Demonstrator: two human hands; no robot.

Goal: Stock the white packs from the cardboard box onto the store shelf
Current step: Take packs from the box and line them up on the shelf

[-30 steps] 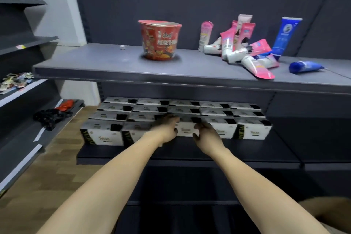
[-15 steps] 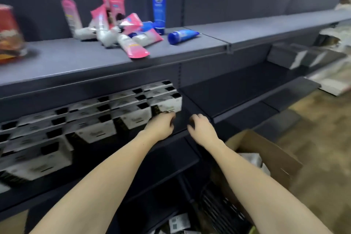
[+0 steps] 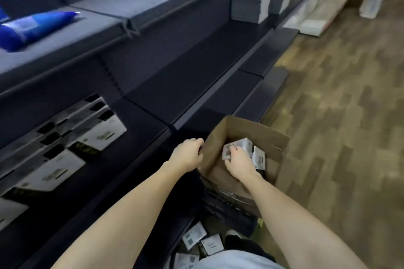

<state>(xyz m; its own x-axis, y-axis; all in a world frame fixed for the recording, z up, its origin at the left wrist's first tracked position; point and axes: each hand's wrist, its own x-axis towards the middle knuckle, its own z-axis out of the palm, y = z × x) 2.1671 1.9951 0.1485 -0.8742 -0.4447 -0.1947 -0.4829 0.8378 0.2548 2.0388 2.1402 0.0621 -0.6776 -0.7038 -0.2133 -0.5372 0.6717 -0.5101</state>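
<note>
right hand (image 3: 239, 162): shelf → into cardboard box (image 3: 271, 141) | left hand (image 3: 188, 154): box rim

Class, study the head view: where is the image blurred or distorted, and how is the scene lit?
Head view: motion blur smears the blue tube and shelved white packs; wide-angle lens bends the shelf edge; lighting is dim and even, without glare; the hands at the cardboard box look sharper.

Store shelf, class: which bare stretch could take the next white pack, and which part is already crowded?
Free: the middle shelf between the rows of white packs and the grey boxes. Crowded: the far-left end, filled by those rows.
</note>
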